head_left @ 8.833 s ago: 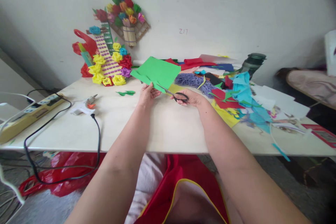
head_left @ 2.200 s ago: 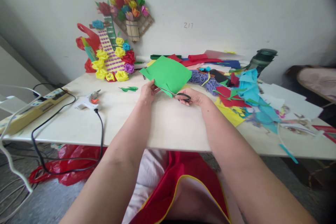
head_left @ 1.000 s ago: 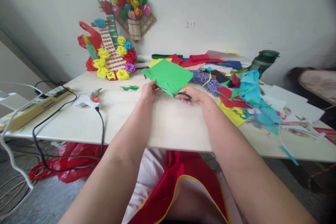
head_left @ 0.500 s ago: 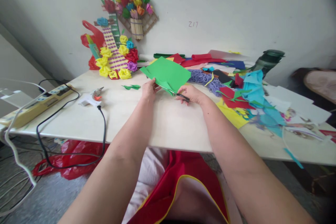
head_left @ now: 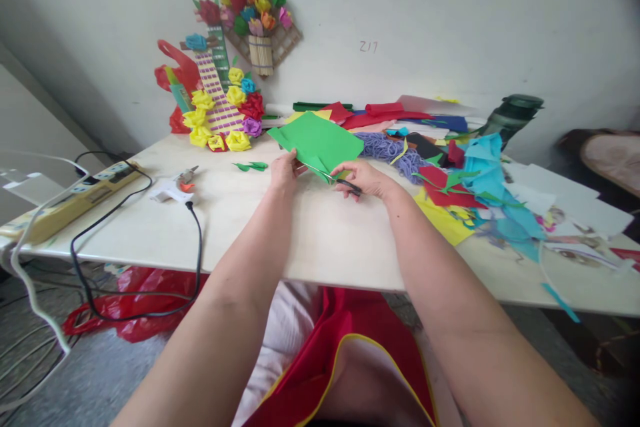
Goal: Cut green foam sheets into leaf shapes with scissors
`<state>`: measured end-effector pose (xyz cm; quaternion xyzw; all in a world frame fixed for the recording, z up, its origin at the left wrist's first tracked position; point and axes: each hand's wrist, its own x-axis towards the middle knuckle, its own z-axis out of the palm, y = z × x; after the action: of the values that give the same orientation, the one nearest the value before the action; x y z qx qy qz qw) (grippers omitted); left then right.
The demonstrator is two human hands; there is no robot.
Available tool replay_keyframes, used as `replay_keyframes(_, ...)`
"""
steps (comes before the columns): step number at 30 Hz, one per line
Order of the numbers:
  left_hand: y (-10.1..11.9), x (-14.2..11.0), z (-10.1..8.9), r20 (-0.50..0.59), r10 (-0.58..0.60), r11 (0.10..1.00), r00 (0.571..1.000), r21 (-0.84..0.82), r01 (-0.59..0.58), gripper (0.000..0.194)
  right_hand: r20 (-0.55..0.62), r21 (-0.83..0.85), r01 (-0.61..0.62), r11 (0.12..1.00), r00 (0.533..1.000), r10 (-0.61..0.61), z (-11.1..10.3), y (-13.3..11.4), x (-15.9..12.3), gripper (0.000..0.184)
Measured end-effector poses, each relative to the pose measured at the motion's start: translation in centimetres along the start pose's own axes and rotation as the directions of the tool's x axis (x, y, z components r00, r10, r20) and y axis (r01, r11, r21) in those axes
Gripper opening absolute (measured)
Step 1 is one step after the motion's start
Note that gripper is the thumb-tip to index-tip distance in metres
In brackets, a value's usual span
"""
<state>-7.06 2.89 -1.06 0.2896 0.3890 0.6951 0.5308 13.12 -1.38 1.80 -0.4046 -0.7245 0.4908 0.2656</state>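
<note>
My left hand (head_left: pixel 283 171) pinches the near left edge of a green foam sheet (head_left: pixel 320 139) and holds it tilted up above the white table (head_left: pixel 320 233). My right hand (head_left: pixel 364 179) is closed round the black handles of a pair of scissors (head_left: pixel 339 180). The scissor blades reach left into the sheet's lower edge, between my two hands. Two small green leaf cut-outs (head_left: pixel 251 165) lie on the table just left of my left hand.
A white glue gun (head_left: pixel 173 189) with a black cable lies at the left, beside a yellow power strip (head_left: pixel 70 199). Paper-flower crafts (head_left: pixel 220 107) lean on the wall. Purple yarn (head_left: pixel 393 148) and coloured foam scraps (head_left: pixel 475 190) cover the right side, with a dark bottle (head_left: pixel 510 115) behind.
The scissors have worked a little further along the green sheet's lower edge, and the handles have closed under my right fingers. My view has drifted slightly; both hands stay in place.
</note>
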Motion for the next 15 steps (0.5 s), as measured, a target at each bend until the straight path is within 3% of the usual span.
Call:
replay_keyframes(9, -0.2, -0.2, 0.2, 0.114, -0.076, 0.996, 0.991, 0.063, 0.069, 0.012, 0.127, 0.070, -0.084, 0.994, 0.989, 0.074, -0.6, 1.4, 0.4, 0.026)
replay_keyframes(15, -0.2, -0.3, 0.2, 0.133, -0.106, 0.992, 0.985, 0.081, 0.096, 0.009, 0.126, 0.046, -0.084, 0.995, 0.989, 0.078, -0.5, 1.6, 0.5, 0.024)
